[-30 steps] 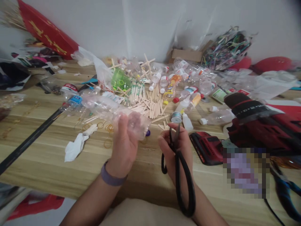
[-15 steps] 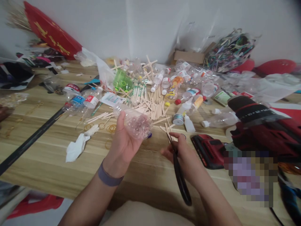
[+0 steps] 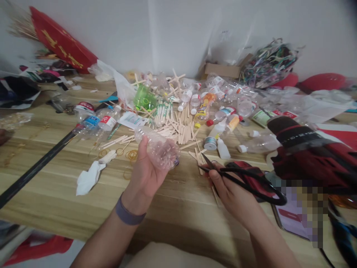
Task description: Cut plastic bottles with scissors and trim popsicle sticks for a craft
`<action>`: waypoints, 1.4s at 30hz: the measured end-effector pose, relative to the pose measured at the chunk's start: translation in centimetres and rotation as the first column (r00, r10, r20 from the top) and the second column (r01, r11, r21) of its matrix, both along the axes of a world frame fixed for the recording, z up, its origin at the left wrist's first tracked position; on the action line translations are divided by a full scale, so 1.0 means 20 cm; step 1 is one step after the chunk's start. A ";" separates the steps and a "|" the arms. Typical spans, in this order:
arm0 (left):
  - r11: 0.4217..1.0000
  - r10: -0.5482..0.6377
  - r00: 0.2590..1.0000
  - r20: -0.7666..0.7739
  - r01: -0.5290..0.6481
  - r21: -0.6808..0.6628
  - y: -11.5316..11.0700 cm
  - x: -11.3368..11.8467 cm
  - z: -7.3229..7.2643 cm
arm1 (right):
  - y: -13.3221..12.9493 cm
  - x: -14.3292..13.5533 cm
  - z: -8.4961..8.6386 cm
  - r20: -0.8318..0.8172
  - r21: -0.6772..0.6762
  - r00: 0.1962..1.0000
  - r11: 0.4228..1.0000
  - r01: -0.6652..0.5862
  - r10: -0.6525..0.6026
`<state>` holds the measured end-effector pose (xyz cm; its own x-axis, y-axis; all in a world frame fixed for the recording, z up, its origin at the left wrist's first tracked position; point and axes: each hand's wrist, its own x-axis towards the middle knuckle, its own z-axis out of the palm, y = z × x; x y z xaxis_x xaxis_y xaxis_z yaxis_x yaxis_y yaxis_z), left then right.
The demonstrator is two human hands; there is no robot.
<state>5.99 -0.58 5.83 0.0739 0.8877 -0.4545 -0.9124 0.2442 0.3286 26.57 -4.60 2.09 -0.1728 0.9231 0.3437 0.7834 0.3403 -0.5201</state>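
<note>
My left hand [image 3: 147, 167] is wrapped round a clear plastic bottle piece [image 3: 160, 149], its ridged base facing the right and slightly toward me. In my right hand [image 3: 230, 188] are black scissors [image 3: 251, 178], their blades parted and pointing up to the left, the handle loops lying over the back of the hand. Beyond both hands, loose wooden sticks [image 3: 184, 128] lie in a pile on the wooden table [image 3: 111, 208]. Several tan rubber bands [image 3: 131, 154] are left of the bottle piece.
Many plastic bottles [image 3: 245, 106] crowd the back. A red-and-black power drill [image 3: 315, 156] and a phone [image 3: 291, 214] are at the right. A black bar [image 3: 39, 169] and crumpled white tissue [image 3: 89, 178] lie left. Part of another person's hand [image 3: 4, 136] shows at the left edge.
The scissors have swung round in my right hand: their handles now point right instead of down toward me, and the blades are apart. My right hand moved slightly right. My left hand is nearly unmoved.
</note>
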 end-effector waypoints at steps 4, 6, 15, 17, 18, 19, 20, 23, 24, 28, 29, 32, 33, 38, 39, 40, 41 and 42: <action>1.000 0.011 0.998 -0.056 -0.012 -0.018 0.00 0.01 -0.01 | -0.07 -0.11 0.04 0.017 0.147 0.999 0.989 -0.031 0.029; 0.999 0.016 0.995 -0.096 -0.020 -0.033 -0.01 0.02 -0.01 | -0.10 -0.15 0.06 0.062 0.204 0.996 0.976 -0.077 0.065; 0.999 0.033 0.987 -0.158 -0.027 0.040 -0.06 0.05 -0.02 | -0.12 -0.20 0.13 0.316 0.393 0.949 0.910 -0.131 0.000; 0.999 0.031 0.988 -0.153 -0.027 0.027 -0.06 0.05 -0.02 | -0.11 -0.21 0.14 0.358 0.414 0.934 0.895 -0.167 0.008; 0.999 0.032 0.988 -0.149 -0.028 0.024 -0.06 0.06 -0.02 | -0.10 -0.21 0.15 0.374 0.424 0.927 0.888 -0.178 0.007; 0.999 0.031 0.989 -0.147 -0.028 0.025 -0.07 0.06 -0.02 | -0.10 -0.21 0.16 0.384 0.432 0.923 0.883 -0.183 0.003; 0.999 0.032 0.989 -0.146 -0.029 0.024 -0.07 0.06 -0.02 | -0.09 -0.22 0.16 0.386 0.440 0.923 0.879 -0.181 -0.003; 1.000 0.029 0.988 -0.153 -0.028 0.008 -0.07 0.07 -0.02 | -0.08 -0.22 0.16 0.385 0.447 0.923 0.876 -0.180 -0.006; 1.000 0.031 0.987 -0.157 -0.031 0.003 -0.08 0.07 -0.01 | -0.08 -0.23 0.16 0.389 0.448 0.921 0.875 -0.183 -0.006; 1.000 0.030 0.988 -0.149 -0.030 0.000 -0.09 0.08 0.00 | -0.07 -0.22 0.17 0.416 0.461 0.909 0.866 -0.192 -0.020; 1.000 0.026 0.989 -0.144 -0.026 0.002 -0.09 0.08 0.00 | -0.07 -0.22 0.17 0.425 0.465 0.905 0.864 -0.194 -0.026; 0.999 -0.027 0.988 -0.152 0.032 0.028 -0.10 0.10 -0.01 | -0.07 -0.20 0.15 0.446 0.456 0.895 0.864 -0.216 -0.011; 0.998 -0.040 0.986 -0.160 0.048 0.048 -0.10 0.10 -0.02 | -0.06 -0.19 0.15 0.437 0.438 0.900 0.871 -0.224 0.012; 0.993 0.064 0.983 -0.174 -0.046 0.108 -0.10 0.12 -0.02 | -0.02 -0.18 0.13 0.133 0.166 0.990 0.984 -0.059 0.037; 0.991 0.097 0.980 -0.176 -0.078 0.109 -0.10 0.12 -0.02 | -0.01 -0.19 0.14 0.016 0.005 0.999 0.999 -0.048 0.048; 0.988 0.125 0.976 -0.177 -0.106 0.112 -0.10 0.13 -0.02 | 0.00 -0.20 0.15 -0.127 -0.189 0.990 0.978 -0.082 0.058; 0.984 0.149 0.972 -0.180 -0.129 0.120 -0.10 0.13 -0.02 | 0.01 -0.20 0.16 -0.289 -0.380 0.956 0.911 -0.160 0.048; 0.981 0.165 0.969 -0.184 -0.142 0.131 -0.10 0.13 -0.02 | 0.02 -0.21 0.17 -0.443 -0.528 0.897 0.807 -0.265 0.005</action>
